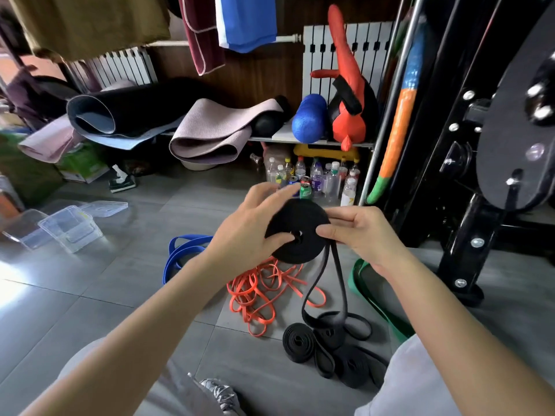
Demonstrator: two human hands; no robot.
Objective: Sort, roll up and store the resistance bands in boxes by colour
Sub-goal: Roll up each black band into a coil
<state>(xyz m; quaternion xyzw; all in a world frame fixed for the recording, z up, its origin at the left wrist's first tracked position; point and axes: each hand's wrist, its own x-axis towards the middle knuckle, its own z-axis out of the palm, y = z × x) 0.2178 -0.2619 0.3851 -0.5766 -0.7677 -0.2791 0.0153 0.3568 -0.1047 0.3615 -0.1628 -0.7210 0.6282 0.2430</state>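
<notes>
No writing is reading clearly anywhere: the labels on the bottles (312,175) under the shelf (300,141) are too small and blurred to make out, and the green can (304,190) just behind the hands is showing only a smudge of print. Both hands are meeting above the floor (90,280), holding a black coil (295,232) of band face-on to the camera. The left hand (249,226) is reaching in from the lower left with the forearm angled up, thumb pressing near the coil's centre hole and fingers wrapping over the top edge behind it. The right hand (357,232) is coming in from the right, fingertips pinching the coil's right rim where the unrolled tail (339,283) is leaving it. That tail is hanging down as a long loop and trailing onto the floor among more black bands (330,346), at least one of them lying rolled up. Beside these, a tangle of orange bands (258,295) is lying under the hands, a blue band (180,253) is lying to the left behind the left forearm, and a green band (372,301) is running along the floor on the right, partly hidden by the right arm. Well apart on the left, clear boxes (69,228) are sitting on the floor with a lid (105,207) lying beside them. A grey shoe (222,394) is showing at the bottom edge.
</notes>
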